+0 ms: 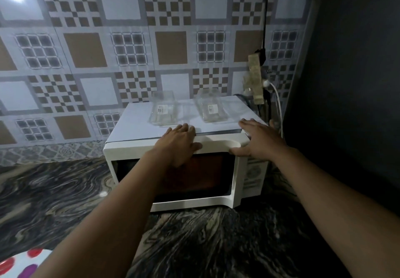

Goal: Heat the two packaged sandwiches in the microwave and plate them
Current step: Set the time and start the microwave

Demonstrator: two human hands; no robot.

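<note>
Up top, two clear packs (pixel 164 110) just behind both hands (pixel 216 141) on microwave (pixel 216 148).

Dark swirl-marble countertop (pixel 205 245), under both forearms. On it: white microwave (pixel 173 204), directly ahead of hands. White plate w/ red & purple spots (pixel 19 262), near side, left of left arm.

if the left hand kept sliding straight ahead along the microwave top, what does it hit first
Most likely the left clear plastic package, which lies on the microwave top just beyond the left hand fingertips. A small gap seems to separate them, though depth is hard to judge here.
</note>
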